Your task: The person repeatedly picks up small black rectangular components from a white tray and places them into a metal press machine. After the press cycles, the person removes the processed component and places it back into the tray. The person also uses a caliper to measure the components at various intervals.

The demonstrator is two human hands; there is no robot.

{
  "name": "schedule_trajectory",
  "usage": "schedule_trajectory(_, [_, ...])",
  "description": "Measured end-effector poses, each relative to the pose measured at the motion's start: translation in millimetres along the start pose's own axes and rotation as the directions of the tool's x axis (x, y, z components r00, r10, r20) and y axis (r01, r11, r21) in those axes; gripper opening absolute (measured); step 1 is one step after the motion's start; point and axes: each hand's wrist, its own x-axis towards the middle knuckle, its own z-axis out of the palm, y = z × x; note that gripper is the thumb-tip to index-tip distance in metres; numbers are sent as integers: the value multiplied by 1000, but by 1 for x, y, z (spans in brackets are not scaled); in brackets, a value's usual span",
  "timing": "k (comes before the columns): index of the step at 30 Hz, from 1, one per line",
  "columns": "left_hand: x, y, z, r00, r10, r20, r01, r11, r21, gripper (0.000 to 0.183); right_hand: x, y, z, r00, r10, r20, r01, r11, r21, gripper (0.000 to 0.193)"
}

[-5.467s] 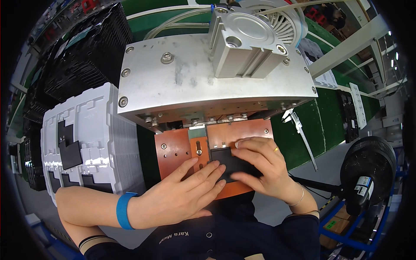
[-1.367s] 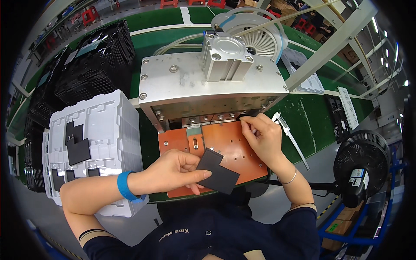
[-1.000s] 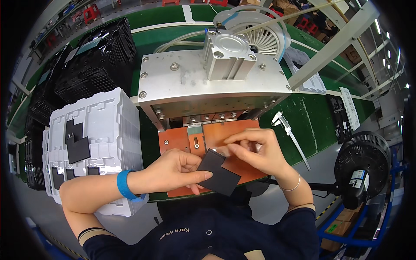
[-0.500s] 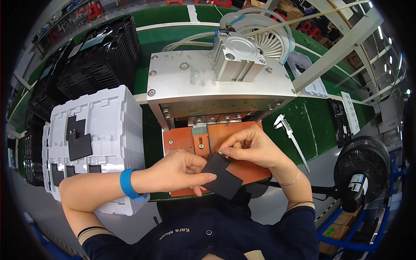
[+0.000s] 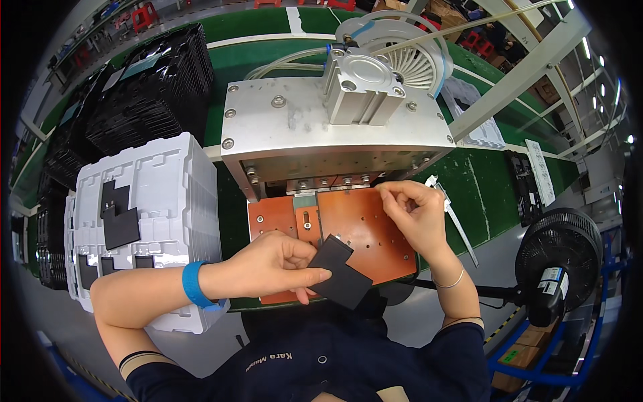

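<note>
Between the thumb and fingers of my left hand [image 5: 284, 264] is a flat black notched plate [image 5: 343, 273], tilted over the near edge of the orange fixture base [image 5: 365, 228]. A small light-coloured bit shows at the plate's upper corner. My right hand [image 5: 416, 213] is apart from the plate, above the right side of the base. Its thumb and forefinger are pinched together; whether something tiny is between them I cannot make out. Behind both hands stands a silver press [image 5: 335, 127] with a cylinder block on top.
On the left, a stack of white trays [image 5: 151, 174] carries several similar black plates [image 5: 122, 228]. Black trays [image 5: 151, 94] are piled behind it. A caliper [image 5: 462, 231] lies on the green bench to the right. A black fan [image 5: 559, 251] stands at the bench's right, and a white reel [image 5: 415, 63] behind the press.
My right hand has left the plate's upper corner and moved up and to the right, fingers still pinched. My left hand keeps the plate almost in the same place.
</note>
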Motion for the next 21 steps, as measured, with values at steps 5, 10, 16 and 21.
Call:
schedule_trajectory(5, [0, 0, 1, 1000, 8, -8, -8, 1000, -30, 25, -5, 17, 13, 968, -229, -105, 178, 917, -356, 14])
schedule_trajectory(10, [5, 1, 0, 1000, 2, 17, -2, 1000, -1, 23, -6, 23, 10, 972, -200, -125, 154, 941, -302, 15])
schedule_trajectory(16, [-3, 5, 3, 1000, -8, -20, 8, 999, 37, 27, -5, 13, 14, 962, -187, -197, 142, 965, -223, 12])
schedule_trajectory(21, [-41, 38, 4, 987, 132, -86, -117, 980, 160, 24, -10, 18, 14, 927, -327, -186, 253, 908, -334, 10])
